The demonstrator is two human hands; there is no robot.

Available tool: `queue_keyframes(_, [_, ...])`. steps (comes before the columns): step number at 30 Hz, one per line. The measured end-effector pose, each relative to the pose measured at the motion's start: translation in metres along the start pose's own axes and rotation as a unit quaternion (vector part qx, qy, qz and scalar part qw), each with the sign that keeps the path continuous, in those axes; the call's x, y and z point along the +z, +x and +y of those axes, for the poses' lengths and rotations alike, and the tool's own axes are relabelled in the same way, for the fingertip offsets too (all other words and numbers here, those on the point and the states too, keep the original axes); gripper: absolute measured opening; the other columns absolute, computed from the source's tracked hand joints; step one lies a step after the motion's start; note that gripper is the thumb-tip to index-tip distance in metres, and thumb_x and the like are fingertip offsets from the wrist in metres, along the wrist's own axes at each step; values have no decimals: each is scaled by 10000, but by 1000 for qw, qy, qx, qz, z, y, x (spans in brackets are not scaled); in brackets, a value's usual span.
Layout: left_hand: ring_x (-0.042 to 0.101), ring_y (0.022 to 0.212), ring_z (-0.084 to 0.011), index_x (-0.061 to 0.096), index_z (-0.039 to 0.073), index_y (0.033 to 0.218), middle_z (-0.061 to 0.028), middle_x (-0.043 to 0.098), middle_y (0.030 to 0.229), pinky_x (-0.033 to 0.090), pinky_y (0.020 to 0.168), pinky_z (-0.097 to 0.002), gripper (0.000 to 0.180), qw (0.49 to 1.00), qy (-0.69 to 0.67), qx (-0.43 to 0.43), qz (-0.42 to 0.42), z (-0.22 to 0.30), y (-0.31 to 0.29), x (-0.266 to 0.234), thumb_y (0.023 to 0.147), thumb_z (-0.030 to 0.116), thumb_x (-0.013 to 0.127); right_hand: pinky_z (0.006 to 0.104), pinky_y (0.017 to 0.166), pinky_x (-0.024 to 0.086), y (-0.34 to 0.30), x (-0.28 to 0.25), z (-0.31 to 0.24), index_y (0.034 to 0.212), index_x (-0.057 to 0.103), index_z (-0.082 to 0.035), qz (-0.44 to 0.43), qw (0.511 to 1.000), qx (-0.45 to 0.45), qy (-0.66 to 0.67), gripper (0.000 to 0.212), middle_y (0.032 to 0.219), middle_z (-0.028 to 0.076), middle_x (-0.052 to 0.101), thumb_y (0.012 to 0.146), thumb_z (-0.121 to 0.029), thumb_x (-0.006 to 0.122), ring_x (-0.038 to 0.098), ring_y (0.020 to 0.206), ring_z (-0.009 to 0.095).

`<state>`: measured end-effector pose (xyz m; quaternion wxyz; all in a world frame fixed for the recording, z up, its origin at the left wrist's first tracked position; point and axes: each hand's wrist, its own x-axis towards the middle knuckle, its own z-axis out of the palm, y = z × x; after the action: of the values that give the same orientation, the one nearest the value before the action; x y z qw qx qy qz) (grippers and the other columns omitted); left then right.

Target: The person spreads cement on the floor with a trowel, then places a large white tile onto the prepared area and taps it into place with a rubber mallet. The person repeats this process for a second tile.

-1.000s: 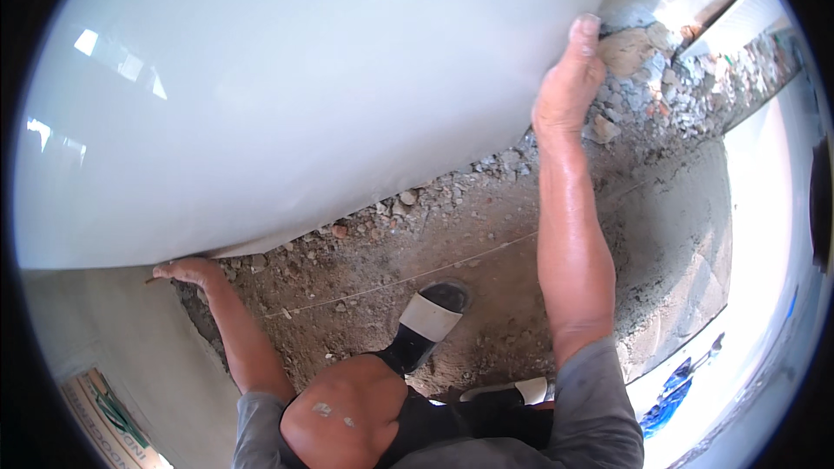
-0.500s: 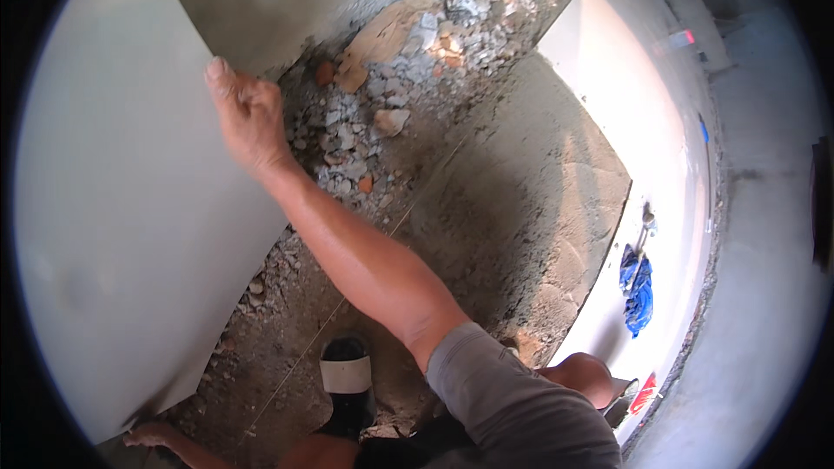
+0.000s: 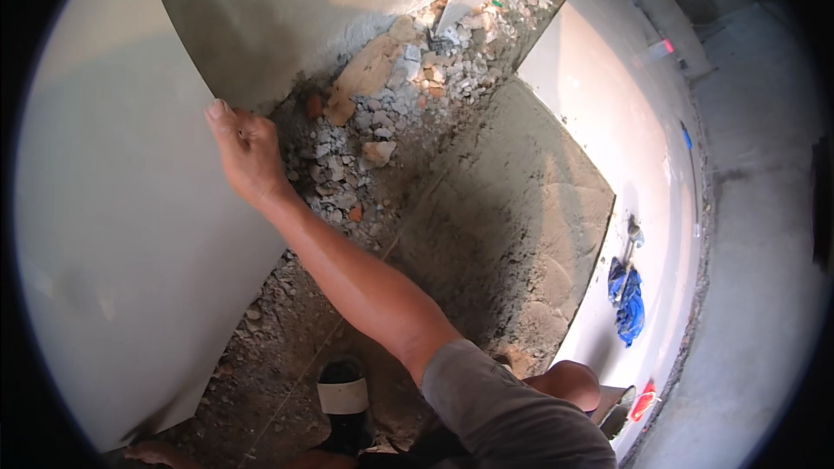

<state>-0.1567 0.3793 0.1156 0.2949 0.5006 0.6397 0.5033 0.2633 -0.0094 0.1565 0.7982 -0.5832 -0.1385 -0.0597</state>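
Note:
A large pale grey tile (image 3: 130,191) stands tilted on the left. My right hand (image 3: 248,152) grips its far edge, thumb on the near face and fingers curled behind it. At the tile's lower corner is my left hand (image 3: 161,453), closed around the edge and partly cut off by the frame. Right of my forearm lies a bed of damp grey mortar (image 3: 495,217), its surface roughly smoothed. A thin string (image 3: 300,373) runs across the dirt beneath my arm.
Broken rubble (image 3: 356,139) is heaped by the far wall (image 3: 252,26). Glossy white tiles (image 3: 599,113) lie to the right, carrying a crumpled blue plastic bag (image 3: 627,304) and a red object (image 3: 643,401). My sandalled foot (image 3: 343,395) stands on the dirt.
The view has shifted a little, so the rubble and far wall sit lower in it. My right hand keeps its hold on the tile; my left hand shows less at the bottom edge.

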Motion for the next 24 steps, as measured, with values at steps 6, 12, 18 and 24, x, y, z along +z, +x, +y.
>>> queue_keyframes(6, [476,1180,-282,439,-120,1287,-276,446,1341,339,1035,-343,630,985,-95,138,-51,-37,48,-11,1006,436,341,314,597,424,-7,-23,10,726,576,1,55,992,39,-107,464,599,53,534,919,-421,577,467,621,117])
queue_keyframes(12, [422,1239,-334,377,-96,1335,-269,376,1390,343,1043,-392,604,984,-4,170,-58,-45,-11,-32,996,403,401,385,660,445,-31,-114,-37,783,596,-9,-55,924,113,-361,597,728,120,573,915,-575,461,547,693,237])
queue_keyframes(18, [451,1188,-324,413,-30,1310,-226,418,1315,385,980,-403,427,881,121,408,-209,-27,-146,-46,1004,268,431,432,767,471,-97,-253,-158,916,640,-10,-208,764,173,-586,579,912,158,614,911,-562,463,604,854,314])
queue_keyframes(24, [493,1135,-322,529,-61,1133,-198,515,1215,394,966,-397,321,745,1,439,-502,87,-294,12,1003,214,426,415,780,472,-184,-357,-223,914,635,-14,28,862,138,-488,476,930,150,622,931,-463,480,615,847,307])
